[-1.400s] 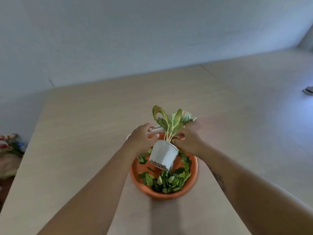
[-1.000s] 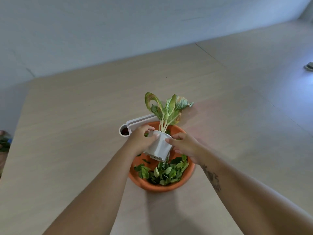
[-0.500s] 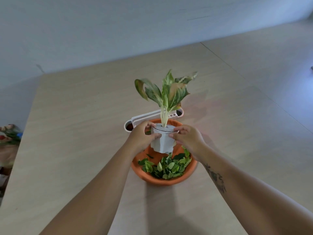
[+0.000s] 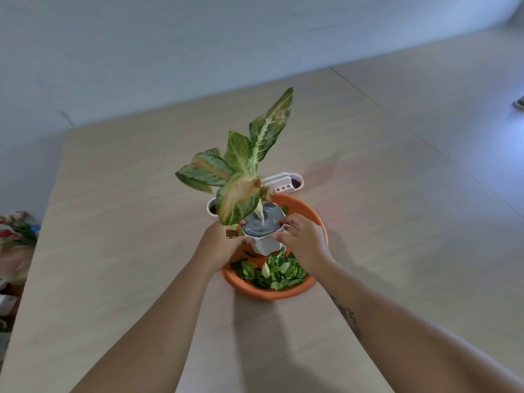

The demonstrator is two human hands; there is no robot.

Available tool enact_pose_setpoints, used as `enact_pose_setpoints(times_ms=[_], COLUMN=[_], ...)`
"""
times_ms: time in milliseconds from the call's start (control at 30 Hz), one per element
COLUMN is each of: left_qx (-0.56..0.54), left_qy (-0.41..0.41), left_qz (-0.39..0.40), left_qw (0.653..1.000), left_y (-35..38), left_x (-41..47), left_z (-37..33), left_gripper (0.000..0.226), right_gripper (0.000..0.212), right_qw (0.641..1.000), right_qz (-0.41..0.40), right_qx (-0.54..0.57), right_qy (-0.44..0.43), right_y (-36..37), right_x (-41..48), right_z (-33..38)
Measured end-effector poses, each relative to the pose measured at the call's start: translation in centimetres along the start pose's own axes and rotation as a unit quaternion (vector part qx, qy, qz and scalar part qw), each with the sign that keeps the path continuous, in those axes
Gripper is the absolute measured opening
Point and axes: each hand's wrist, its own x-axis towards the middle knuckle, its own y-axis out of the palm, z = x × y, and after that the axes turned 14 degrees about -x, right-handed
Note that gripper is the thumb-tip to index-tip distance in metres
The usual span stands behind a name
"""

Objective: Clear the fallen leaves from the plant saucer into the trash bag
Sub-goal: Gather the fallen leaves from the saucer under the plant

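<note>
An orange plant saucer [image 4: 304, 287] sits on the wooden table, its near half filled with several small green fallen leaves [image 4: 276, 272]. A white plant pot [image 4: 265, 243] with a tall variegated plant [image 4: 243, 171] is upright above the saucer's far half. My left hand [image 4: 219, 245] grips the pot's left rim and my right hand [image 4: 302, 239] grips its right rim. No trash bag is in view.
A white oblong planter tray [image 4: 283, 185] lies just behind the saucer. At the far left, off the table [image 4: 127, 222], stand red flowers and other items [image 4: 17, 231]. A small dark object [image 4: 519, 102] lies at the right edge on a second surface.
Both hands have raised the pot and turned it from tilted to upright, so the plant now stands tall. The saucer and its leaves have not moved.
</note>
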Motion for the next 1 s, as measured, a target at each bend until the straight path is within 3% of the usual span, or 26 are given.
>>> enact_pose_setpoints(times_ms=[167,367,500,567,667,800,867,1000], left_qx=[0.029,0.101,0.106,0.079,0.072,0.050,0.048,0.019], left_qy=[0.018,-0.011,0.044,0.047,0.029,0.026,0.032,0.034], left_qz=[-0.001,-0.031,-0.046,-0.050,-0.076,-0.115,-0.118,-0.097], left_qw=[0.999,0.994,0.992,0.994,0.994,0.992,0.991,0.995], left_y=[0.0,0.5,1.1,1.5,2.4,3.5,3.9,4.3], left_x=[-0.6,-1.3,-2.1,-2.5,-2.8,-3.6,-3.7,-3.7], left_z=[0.3,1.1,1.5,1.3,1.8,1.9,2.0,2.0], left_gripper=[0.043,0.022,0.041,0.048,0.056,0.048,0.044,0.045], right_gripper=[0.051,0.032,0.025,0.023,0.026,0.050,0.059,0.057], right_qw=[0.997,0.996,0.999,0.993,0.955,0.907,0.880,0.857], right_qz=[0.010,0.013,0.000,-0.006,0.012,0.077,0.125,0.170], right_qx=[0.069,0.055,-0.022,-0.115,-0.284,-0.381,-0.428,-0.462], right_qy=[0.042,0.065,0.042,0.010,-0.083,-0.161,-0.167,-0.156], right_y=[0.4,0.5,-0.1,-0.7,-1.1,-0.5,-0.1,-0.3], right_x=[-0.7,-0.9,-0.5,0.1,1.3,3.5,4.6,3.7], right_z=[-1.0,-1.8,-2.6,-3.1,-4.0,-4.3,-4.6,-5.6])
